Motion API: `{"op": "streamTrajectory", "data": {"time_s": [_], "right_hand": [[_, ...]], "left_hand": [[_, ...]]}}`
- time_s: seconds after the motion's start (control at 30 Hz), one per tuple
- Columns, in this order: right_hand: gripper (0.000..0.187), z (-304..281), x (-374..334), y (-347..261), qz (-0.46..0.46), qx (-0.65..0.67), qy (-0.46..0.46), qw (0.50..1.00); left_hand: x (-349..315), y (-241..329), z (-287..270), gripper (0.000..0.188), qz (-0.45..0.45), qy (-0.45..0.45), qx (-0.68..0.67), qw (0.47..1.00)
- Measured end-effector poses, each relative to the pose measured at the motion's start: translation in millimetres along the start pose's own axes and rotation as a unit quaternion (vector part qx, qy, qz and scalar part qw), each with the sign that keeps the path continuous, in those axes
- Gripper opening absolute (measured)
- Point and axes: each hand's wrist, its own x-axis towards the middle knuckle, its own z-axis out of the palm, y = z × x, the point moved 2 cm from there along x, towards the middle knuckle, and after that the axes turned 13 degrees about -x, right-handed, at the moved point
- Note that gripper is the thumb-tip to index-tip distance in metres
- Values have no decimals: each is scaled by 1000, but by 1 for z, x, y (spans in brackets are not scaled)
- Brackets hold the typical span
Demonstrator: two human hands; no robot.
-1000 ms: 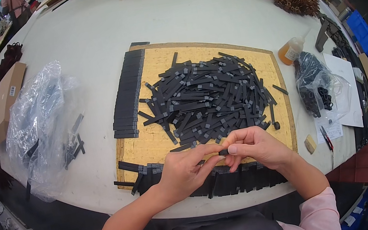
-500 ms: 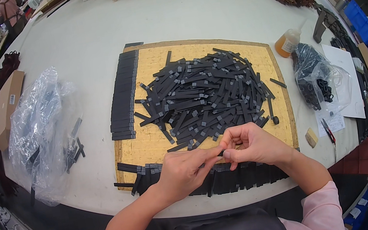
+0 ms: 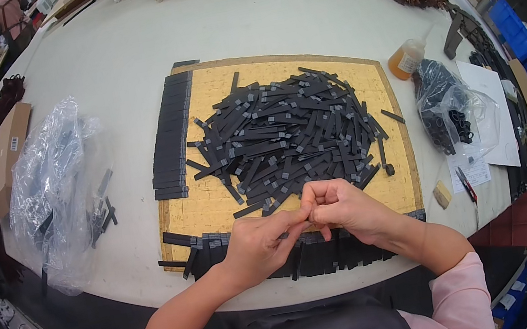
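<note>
My left hand (image 3: 259, 245) and my right hand (image 3: 341, 211) meet fingertip to fingertip over the near edge of a yellow board (image 3: 215, 207). Both pinch a short black strip, mostly hidden behind the fingers. Beyond them lies a loose heap of black strips (image 3: 292, 125), many with a grey end. Under and beside my hands runs a row of black strips (image 3: 334, 254) laid side by side along the board's near edge. One small rolled black loop (image 3: 389, 170) sits right of the heap.
Another row of black strips (image 3: 172, 138) lines the board's left edge. A clear plastic bag (image 3: 52, 193) and a cardboard box (image 3: 12, 161) lie to the left. Rightward are an amber liquid bottle (image 3: 406, 60), a bag of black loops (image 3: 443, 110), a beige block (image 3: 443, 194) and red-handled snips (image 3: 467, 186).
My hands have shifted slightly left, and the fingertips have closed tighter together. The dark piece that showed between them is now almost covered. The whole view has moved a little.
</note>
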Motion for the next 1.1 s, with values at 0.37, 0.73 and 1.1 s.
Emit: {"op": "streamTrajectory", "data": {"time_s": [0.37, 0.73, 1.1], "right_hand": [[13, -6, -7, -22, 13, -79, -4, 997], [8, -1, -4, -12, -11, -91, 25, 995], [12, -7, -10, -20, 3, -53, -2, 999]], "left_hand": [[5, 4, -7, 23, -1, 8, -5, 1000], [2, 3, -3, 22, 55, -7, 78, 995], [5, 5, -2, 21, 38, 14, 51, 998]]}}
